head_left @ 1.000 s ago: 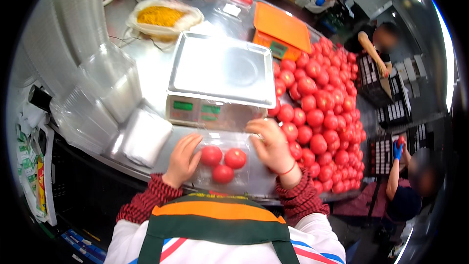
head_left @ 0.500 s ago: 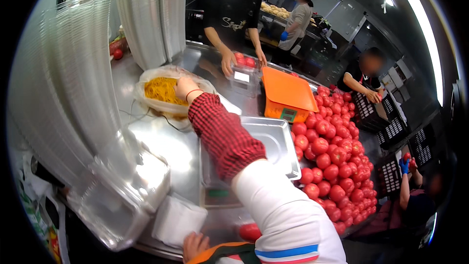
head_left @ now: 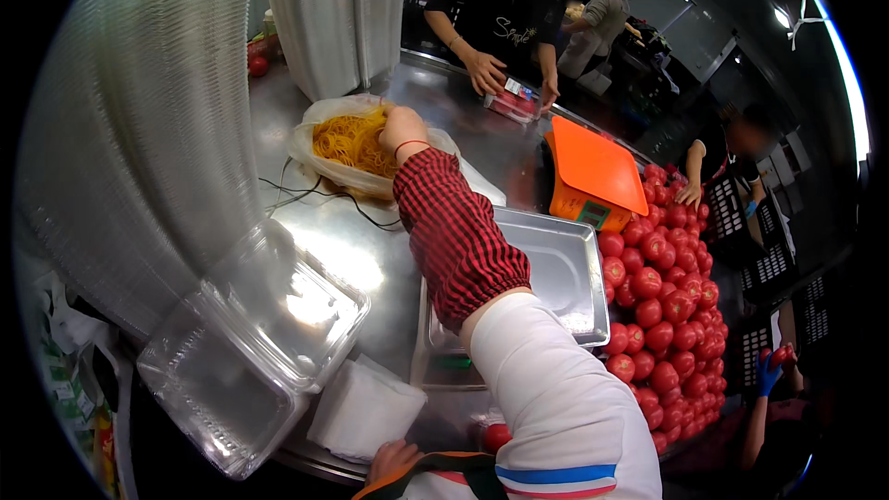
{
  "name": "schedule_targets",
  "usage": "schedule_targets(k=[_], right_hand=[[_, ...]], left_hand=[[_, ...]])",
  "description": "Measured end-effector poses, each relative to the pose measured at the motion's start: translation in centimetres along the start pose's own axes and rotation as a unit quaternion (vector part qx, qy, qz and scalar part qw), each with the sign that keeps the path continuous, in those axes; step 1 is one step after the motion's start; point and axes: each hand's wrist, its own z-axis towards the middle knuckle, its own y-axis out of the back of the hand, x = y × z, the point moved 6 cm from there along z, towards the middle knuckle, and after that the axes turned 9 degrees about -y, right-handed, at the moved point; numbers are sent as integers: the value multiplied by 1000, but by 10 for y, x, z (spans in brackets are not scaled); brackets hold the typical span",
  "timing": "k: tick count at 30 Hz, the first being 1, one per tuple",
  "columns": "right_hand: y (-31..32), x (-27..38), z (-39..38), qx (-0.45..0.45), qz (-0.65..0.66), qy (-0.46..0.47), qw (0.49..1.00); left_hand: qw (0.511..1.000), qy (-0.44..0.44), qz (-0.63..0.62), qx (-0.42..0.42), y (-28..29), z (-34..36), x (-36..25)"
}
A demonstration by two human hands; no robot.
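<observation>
Right arm: extended from near right toward far left
Right hand: far, fingertips hidden
Left hand: near, only partly in view

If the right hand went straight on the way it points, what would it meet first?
The right hand would likely meet the yellow bands in the white bag first; depth there is unclear.

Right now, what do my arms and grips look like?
Your right grip is ungloved, with a thin red band at the wrist. A red and black checked sleeve cover, gathered at its upper end, comes next, then a white sleeve with blue and red stripes. Your left grip is ungloved too; its sleeve doesn't show.
</observation>
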Motion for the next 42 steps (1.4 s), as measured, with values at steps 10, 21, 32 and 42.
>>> schedule_targets(k=[10, 21, 32, 42], right_hand=[[126, 4, -79, -136, 236, 110, 956], [257, -191, -401, -24, 254, 85, 963], [188, -282, -617, 85, 16, -135, 987], [175, -285, -653, 207, 396, -347, 825]], left_hand=[[986, -94, 101, -88, 15, 22, -32], [984, -101, 142, -44, 15, 26, -50], [850, 301, -430, -45, -87, 105, -19], [986, 92, -134, 26, -56, 67, -81]])
